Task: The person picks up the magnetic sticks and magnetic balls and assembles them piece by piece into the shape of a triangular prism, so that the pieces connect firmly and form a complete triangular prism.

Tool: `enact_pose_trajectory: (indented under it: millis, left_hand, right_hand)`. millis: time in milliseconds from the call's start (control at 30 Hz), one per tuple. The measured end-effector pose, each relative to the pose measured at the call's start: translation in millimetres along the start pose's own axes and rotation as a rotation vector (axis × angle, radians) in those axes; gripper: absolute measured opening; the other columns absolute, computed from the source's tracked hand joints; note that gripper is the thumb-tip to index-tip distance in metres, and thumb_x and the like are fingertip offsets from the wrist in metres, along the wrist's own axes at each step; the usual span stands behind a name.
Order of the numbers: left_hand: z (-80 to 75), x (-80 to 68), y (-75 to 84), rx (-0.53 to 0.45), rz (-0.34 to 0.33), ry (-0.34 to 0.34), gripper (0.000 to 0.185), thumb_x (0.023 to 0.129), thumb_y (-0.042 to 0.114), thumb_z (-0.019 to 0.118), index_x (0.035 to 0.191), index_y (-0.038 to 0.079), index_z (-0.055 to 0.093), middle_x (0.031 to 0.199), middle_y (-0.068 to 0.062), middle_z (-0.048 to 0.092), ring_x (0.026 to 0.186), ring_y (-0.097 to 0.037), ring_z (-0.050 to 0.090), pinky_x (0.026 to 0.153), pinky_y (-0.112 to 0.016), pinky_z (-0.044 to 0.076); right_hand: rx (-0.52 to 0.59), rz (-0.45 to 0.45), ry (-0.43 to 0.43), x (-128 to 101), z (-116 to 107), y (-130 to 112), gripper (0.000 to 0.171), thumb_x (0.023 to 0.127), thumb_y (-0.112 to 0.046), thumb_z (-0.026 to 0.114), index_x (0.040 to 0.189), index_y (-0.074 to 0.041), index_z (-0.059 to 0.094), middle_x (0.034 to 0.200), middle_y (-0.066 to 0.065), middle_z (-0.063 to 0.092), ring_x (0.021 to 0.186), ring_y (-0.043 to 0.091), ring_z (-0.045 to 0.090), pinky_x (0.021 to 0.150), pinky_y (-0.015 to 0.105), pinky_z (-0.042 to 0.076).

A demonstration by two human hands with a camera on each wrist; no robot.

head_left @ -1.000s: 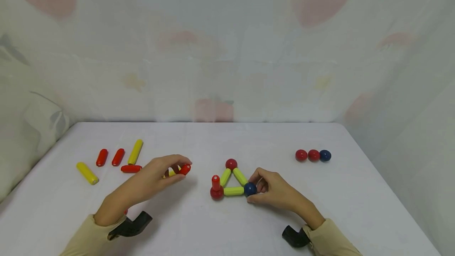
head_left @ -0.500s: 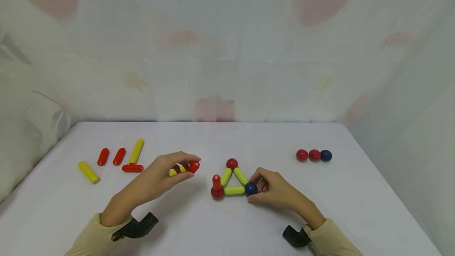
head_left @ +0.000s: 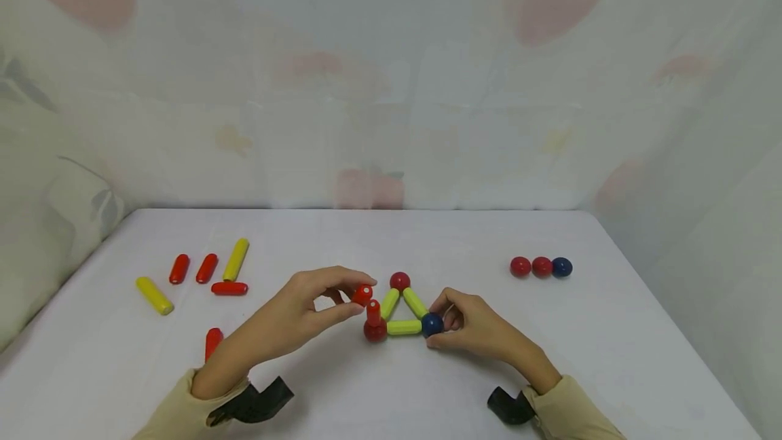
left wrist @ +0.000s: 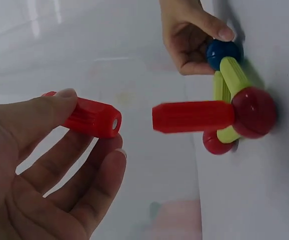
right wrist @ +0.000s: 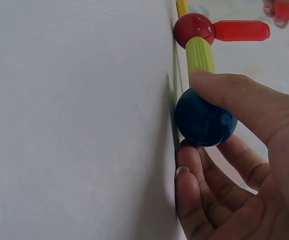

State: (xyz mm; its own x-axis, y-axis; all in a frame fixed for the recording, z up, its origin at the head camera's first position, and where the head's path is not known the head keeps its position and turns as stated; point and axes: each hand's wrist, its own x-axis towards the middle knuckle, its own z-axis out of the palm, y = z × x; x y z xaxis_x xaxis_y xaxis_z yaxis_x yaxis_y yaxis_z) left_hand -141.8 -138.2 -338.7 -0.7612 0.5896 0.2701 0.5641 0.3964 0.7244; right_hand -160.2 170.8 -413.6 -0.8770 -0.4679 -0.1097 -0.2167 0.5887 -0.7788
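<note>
Left grip [head_left: 308,304] is pinching a red ridged rod [left wrist: 97,117] near an upright red rod [left wrist: 192,116] on a glossy red ball [left wrist: 257,112] — right grip [head_left: 473,324] is clasping a smooth blue ball [right wrist: 204,120] cornering the lime-green rod triangle [head_left: 404,328].

A red rod [left wrist: 92,117] hangs above the lime-sided triangle's [head_left: 404,327] upright rod [left wrist: 193,116].

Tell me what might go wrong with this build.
The left hand holds a red stick near the upright stick, so a bump might knock it askew. Neither hand grips the red ball under the upright stick, so that corner could shift. The right hand pinches the blue ball; a tug may drag the triangle.
</note>
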Motion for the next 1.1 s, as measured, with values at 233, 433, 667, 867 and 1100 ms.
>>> enact_pose_trajectory:
  millis: [233,433,667,867,1100]
  left_hand:
    - [19.2,10.7,13.9,-0.023,-0.063,-0.04,0.044,0.092,0.015,0.07,0.134,0.018,0.06,0.122,0.004,0.068,0.098,-0.007,0.064,0.086,-0.022,0.056]
    - [37.3,18.7,21.3,-0.106,0.047,-0.061,0.037,0.092,0.008,0.069,0.128,0.016,0.061,0.113,0.0,0.069,0.092,-0.007,0.064,0.082,-0.023,0.057]
    - [61.6,25.3,19.1,-0.134,0.13,-0.063,0.031,0.094,0.007,0.065,0.124,0.009,0.06,0.115,-0.006,0.069,0.096,-0.006,0.064,0.086,-0.023,0.056]
    - [80.8,32.2,14.8,-0.115,0.117,-0.045,0.029,0.094,0.004,0.065,0.122,0.007,0.061,0.116,-0.007,0.069,0.102,-0.009,0.065,0.091,-0.025,0.055]
    - [98.9,39.9,9.4,-0.094,0.091,0.006,0.028,0.092,0.0,0.066,0.119,0.003,0.06,0.115,-0.01,0.069,0.103,-0.015,0.067,0.09,-0.024,0.055]
  right_hand:
    - [0.0,-0.023,0.0,-1,-2,1,0.04,0.079,-0.03,0.084,0.108,-0.013,0.062,0.089,0.0,0.061,0.081,0.014,0.056,0.07,0.019,0.05]
    - [-0.003,-0.042,0.003,-2,-2,2,0.041,0.079,-0.03,0.084,0.108,-0.011,0.062,0.089,-0.001,0.062,0.08,0.012,0.057,0.071,0.019,0.051]
    - [0.009,-0.056,-0.007,-2,-4,5,0.042,0.079,-0.029,0.084,0.109,-0.009,0.062,0.088,0.0,0.063,0.079,0.011,0.058,0.071,0.019,0.051]
    - [0.009,-0.078,-0.008,-1,-4,8,0.038,0.079,-0.026,0.084,0.107,-0.01,0.063,0.088,-0.001,0.065,0.079,0.008,0.059,0.072,0.019,0.052]
    - [-0.001,-0.086,-0.001,-2,-4,9,0.036,0.078,-0.026,0.085,0.103,-0.012,0.062,0.086,-0.003,0.066,0.078,0.006,0.059,0.072,0.02,0.051]
